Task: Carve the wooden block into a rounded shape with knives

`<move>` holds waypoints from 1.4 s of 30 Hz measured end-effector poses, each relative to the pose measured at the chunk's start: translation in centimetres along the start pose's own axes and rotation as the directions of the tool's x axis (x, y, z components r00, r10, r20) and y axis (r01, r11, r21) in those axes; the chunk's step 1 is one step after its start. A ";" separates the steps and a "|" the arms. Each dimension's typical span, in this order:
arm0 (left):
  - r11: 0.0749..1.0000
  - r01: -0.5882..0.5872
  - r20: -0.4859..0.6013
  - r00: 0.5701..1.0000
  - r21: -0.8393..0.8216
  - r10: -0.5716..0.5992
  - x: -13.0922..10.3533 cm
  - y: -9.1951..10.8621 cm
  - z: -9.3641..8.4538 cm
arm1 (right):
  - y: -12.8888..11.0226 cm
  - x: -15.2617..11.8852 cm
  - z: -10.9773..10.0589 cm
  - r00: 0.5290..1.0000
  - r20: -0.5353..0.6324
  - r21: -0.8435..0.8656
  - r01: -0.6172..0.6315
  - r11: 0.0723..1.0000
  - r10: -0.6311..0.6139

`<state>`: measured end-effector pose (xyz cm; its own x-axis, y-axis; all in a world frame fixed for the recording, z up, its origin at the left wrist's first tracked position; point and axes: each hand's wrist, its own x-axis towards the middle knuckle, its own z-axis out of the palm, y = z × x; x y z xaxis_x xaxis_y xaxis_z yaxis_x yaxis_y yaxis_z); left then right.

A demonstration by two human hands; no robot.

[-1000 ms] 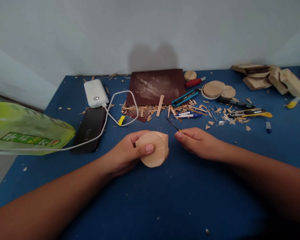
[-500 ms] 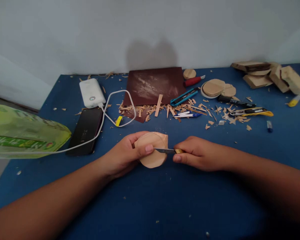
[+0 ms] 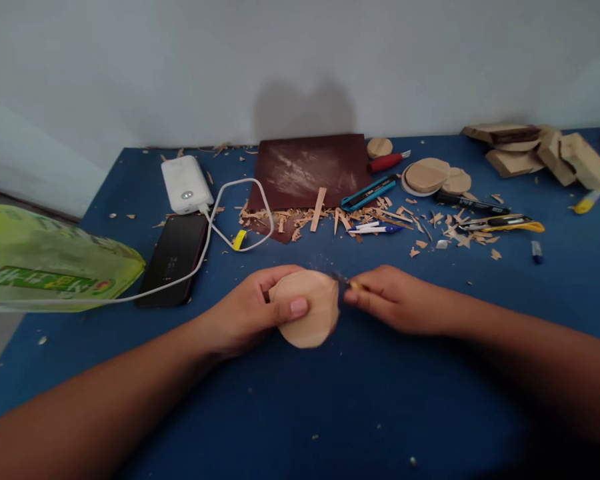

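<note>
"Since part of the wooden disc (image 3: pixel 320 310) is covered, what shows of it?"

"Most of its upper face, at the centre of the frame. The left hand (image 3: pixel 253 310) is clamped on its left side, thumb on top; the fingers underneath are hidden."

"And the right hand (image 3: pixel 390 297)?"

"Its fingers are wrapped around a knife (image 3: pixel 348 282), to the right of the disc. The blade is blurred, so I can't tell whether it touches the wood, and most of the handle is out of sight in the grip."

"What can you count beyond that?"

"Toward the upper right, three loose wooden rounds (image 3: pixel 427 175), one red cutter (image 3: pixel 386 163), one blue cutter (image 3: pixel 370 193), one yellow cutter (image 3: pixel 505 223). The blocks (image 3: pixel 553 157) overlap too much to number."

"On the left?"

"One power bank (image 3: pixel 187 185), one phone (image 3: pixel 173 257), and one green bag (image 3: pixel 55 260) cut off by the edge."
</note>
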<state>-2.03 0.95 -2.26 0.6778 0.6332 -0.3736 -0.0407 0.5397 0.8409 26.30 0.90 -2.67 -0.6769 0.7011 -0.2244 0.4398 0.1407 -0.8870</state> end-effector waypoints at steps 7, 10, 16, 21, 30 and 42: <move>0.999 -0.033 -0.100 0.994 0.039 0.037 0.1 -0.4 0.3 | 0.7 0.1 -0.5 0.999 -0.030 0.170 -0.023 0.985 0.028; 0.995 -0.082 -0.220 0.971 0.064 0.094 0.8 -0.6 0.4 | 0.6 -0.1 -0.5 0.999 0.050 0.178 -0.020 0.984 0.012; 0.977 -0.016 -0.208 0.976 0.212 0.061 0.7 -0.3 0.5 | 0.3 -0.2 -0.3 0.990 0.141 0.129 0.009 0.992 -0.028; 0.968 0.000 -0.230 0.971 0.251 0.060 0.6 -0.1 0.4 | 0.3 -0.3 -0.2 0.985 0.173 0.095 0.005 0.996 -0.021; 0.965 0.004 -0.212 0.976 0.262 0.054 0.6 0.0 0.5 | 0.2 -0.2 -0.1 0.985 0.171 0.066 -0.009 0.998 -0.003; 0.963 0.003 -0.205 0.977 0.269 0.055 0.7 -0.3 0.0 | -0.2 -0.4 0.3 0.994 0.091 -0.021 -0.062 0.998 0.064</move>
<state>-1.52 1.22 -2.81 0.5097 0.7620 -0.3994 0.1602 0.3721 0.9143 26.28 0.40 -2.50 -0.6985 0.6419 -0.3165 0.4936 0.1119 -0.8625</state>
